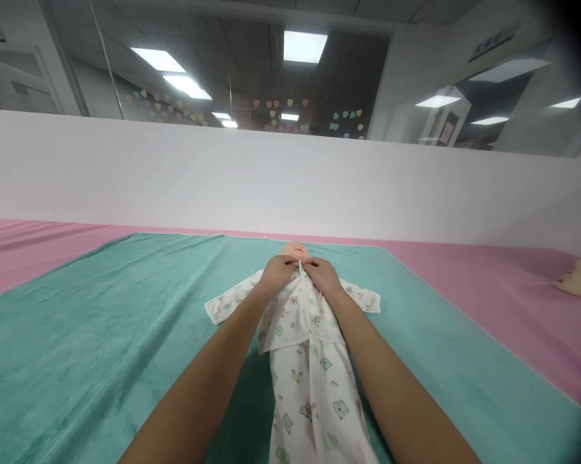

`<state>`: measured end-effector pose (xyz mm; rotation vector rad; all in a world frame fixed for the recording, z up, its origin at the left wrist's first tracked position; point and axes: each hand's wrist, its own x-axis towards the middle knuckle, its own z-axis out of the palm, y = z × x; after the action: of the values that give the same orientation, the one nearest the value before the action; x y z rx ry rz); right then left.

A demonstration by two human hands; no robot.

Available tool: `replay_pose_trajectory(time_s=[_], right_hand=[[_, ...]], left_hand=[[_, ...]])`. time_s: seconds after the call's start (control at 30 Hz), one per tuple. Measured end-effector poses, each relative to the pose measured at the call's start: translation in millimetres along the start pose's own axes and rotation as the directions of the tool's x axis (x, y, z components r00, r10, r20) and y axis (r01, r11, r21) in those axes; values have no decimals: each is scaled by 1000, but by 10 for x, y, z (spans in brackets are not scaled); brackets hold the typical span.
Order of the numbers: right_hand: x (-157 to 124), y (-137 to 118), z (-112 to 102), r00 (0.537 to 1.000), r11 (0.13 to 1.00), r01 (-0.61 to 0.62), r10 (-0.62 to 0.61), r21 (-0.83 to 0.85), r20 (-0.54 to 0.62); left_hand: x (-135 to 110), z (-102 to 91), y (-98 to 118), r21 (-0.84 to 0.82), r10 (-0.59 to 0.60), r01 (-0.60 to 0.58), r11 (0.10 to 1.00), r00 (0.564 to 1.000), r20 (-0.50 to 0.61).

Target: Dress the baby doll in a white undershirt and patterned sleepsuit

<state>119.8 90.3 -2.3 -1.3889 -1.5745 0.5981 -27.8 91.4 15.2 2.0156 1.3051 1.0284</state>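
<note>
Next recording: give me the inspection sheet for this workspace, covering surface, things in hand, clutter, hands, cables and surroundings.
Surface: teal towel spread over a pink sheet.
Things in hand: baby doll lying face up on the towel, dressed in a white printed top and matching trousers; a white tie at the neckline.
Clutter: a pale object at the right edge of the pink sheet, too cut off to identify.
Hands: left hand and right hand both pinch the top's neckline at the tie.
Cables: nothing seen.
Surroundings: white partition wall, glass above it with heart stickers, ceiling lights.
</note>
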Motion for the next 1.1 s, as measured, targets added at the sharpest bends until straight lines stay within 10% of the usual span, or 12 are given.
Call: replay_pose_trajectory(time_s=[1.1], right_hand=[[55,107,43,1000,998,-30,31,58,0]], left_hand=[[26,89,-22,-91,-130,121,988,987,-98]])
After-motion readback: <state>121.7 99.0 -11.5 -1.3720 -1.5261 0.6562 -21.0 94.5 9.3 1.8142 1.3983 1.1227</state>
